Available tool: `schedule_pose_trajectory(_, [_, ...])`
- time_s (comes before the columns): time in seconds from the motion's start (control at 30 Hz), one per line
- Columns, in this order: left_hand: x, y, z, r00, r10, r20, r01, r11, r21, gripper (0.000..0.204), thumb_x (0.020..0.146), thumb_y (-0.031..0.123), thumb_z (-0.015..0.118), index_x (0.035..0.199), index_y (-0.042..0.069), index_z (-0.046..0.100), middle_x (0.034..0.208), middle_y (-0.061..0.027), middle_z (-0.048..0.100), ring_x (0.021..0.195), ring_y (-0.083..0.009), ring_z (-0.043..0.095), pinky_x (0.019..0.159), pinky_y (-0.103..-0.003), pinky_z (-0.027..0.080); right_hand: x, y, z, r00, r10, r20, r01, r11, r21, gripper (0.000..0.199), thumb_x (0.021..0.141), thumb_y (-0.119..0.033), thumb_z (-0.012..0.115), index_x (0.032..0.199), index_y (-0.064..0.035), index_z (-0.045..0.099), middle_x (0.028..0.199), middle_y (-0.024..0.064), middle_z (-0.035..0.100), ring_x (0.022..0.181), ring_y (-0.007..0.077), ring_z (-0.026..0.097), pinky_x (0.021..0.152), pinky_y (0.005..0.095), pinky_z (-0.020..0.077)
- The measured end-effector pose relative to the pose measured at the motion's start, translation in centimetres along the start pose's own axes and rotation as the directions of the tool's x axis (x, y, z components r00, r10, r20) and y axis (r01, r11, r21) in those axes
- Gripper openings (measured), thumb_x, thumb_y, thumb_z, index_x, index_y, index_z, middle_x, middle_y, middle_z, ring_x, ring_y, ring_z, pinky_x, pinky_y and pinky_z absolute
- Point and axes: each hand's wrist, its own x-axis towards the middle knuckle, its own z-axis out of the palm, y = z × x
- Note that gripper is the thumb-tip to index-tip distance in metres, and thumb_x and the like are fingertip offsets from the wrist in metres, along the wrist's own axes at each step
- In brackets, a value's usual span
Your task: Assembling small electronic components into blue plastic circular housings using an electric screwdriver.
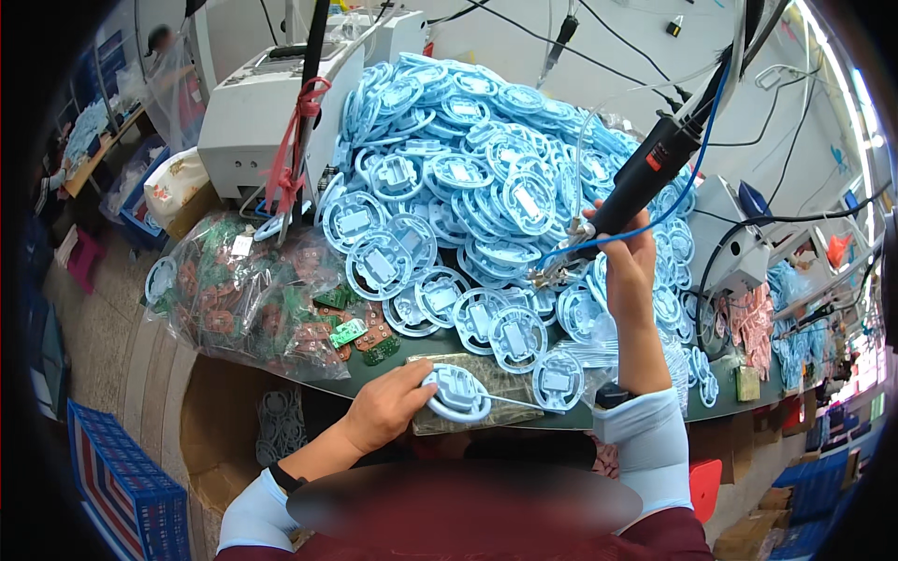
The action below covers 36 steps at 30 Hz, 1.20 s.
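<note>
- Now our left hand (pixel 388 404) fingers pinch one blue ring (pixel 457 393); a loose pinch could let it slide off the bench (pixel 374 381).
- Our right hand (pixel 625 251) is shut around the driver (pixel 645 173); its cord could bump the pile (pixel 468 168) over.

The round plastic ring (pixel 456 393) under my left hand (pixel 388 407) is pale blue, same as the whole heap of rings (pixel 468 168) on the dark green desk (pixel 412 348). The screwdriver (pixel 645 173) in my right hand (pixel 629 254) is black with a small red label and a blue cable. My sleeves (pixel 650 439) are white, my top maroon. The circuit boards in the clear bag (pixel 253 299) are green and salmon pink. The crate (pixel 117 491) is blue with a white stripe pattern.
</note>
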Motion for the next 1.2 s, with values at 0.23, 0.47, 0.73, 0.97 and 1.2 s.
schedule_pose_trajectory(0.23, [-2.4, -0.2, -0.1, 0.99, -0.093, 0.109, 0.076, 0.986, 0.148, 0.03, 0.076, 0.004, 0.068, 0.105, 0.0, 0.061, 0.124, -0.0213, 0.06, 0.117, -0.0376, 0.058, 0.097, -0.047, 0.049, 1.9, -4.3, 4.9, 0.99, -0.138, -0.013, 0.138, 0.99, 0.009, 0.031, 0.087, 0.001, 0.063, 0.114, 0.0046, 0.047, 0.082, 0.0138, 0.062, 0.071, 0.0214, 0.065, 0.066, 0.0337, 0.056])
schedule_pose_trajectory(0.47, [1.1, 0.1, 1.3, 0.929, -0.37, -0.026, 0.362, 0.921, -0.145, 0.023, 0.082, 0.009, 0.07, 0.103, 0.0, 0.065, 0.123, -0.0192, 0.062, 0.12, -0.0364, 0.056, 0.1, -0.045, 0.044, -2.3, -7.2, 11.8, 0.997, -0.071, 0.034, 0.055, 0.936, 0.348, 0.04, 0.082, 0.001, 0.062, 0.12, 0.0038, 0.047, 0.084, 0.0094, 0.055, 0.062, 0.0191, 0.06, 0.057, 0.0319, 0.0528])
schedule_pose_trajectory(0.73, [-0.4, 0.0, -0.4, 0.955, -0.283, 0.087, 0.28, 0.959, 0.038, 0.061, 0.079, 0.026, 0.077, 0.129, 0.001, 0.053, 0.133, -0.0175, 0.056, 0.127, -0.0337, 0.05, 0.105, -0.052, 0.036, -1.6, -9.4, 9.4, 0.984, -0.173, -0.046, 0.177, 0.98, 0.087, 0.045, 0.082, 0.008, 0.063, 0.124, 0.0064, 0.048, 0.086, 0.0092, 0.057, 0.067, 0.0195, 0.064, 0.062, 0.0322, 0.0553])
schedule_pose_trajectory(0.97, [-1.1, 0.1, 2.0, 0.901, -0.334, 0.277, 0.354, 0.935, -0.023, 0.113, 0.07, 0.042, 0.084, 0.151, -0.001, 0.018, 0.146, -0.0144, 0.048, 0.141, -0.0321, 0.035, 0.112, -0.061, 0.022, -2.7, -6.3, 10.2, 0.995, -0.098, 0.019, 0.096, 0.991, 0.095, 0.051, 0.082, 0.006, 0.062, 0.13, 0.0057, 0.043, 0.087, 0.0106, 0.054, 0.065, 0.02, 0.062, 0.061, 0.032, 0.0516])
schedule_pose_trajectory(1.2, [-1.5, -0.2, 2.6, 0.863, -0.404, 0.303, 0.428, 0.904, -0.016, 0.126, 0.066, 0.042, 0.087, 0.153, -0.002, 0.006, 0.145, -0.0076, 0.051, 0.143, -0.0311, 0.033, 0.114, -0.063, 0.012, -3.1, -4.7, 11.0, 0.994, -0.101, 0.035, 0.097, 0.991, 0.093, 0.051, 0.083, 0.007, 0.061, 0.13, 0.0052, 0.043, 0.083, 0.0099, 0.054, 0.064, 0.0198, 0.062, 0.061, 0.0318, 0.0518])
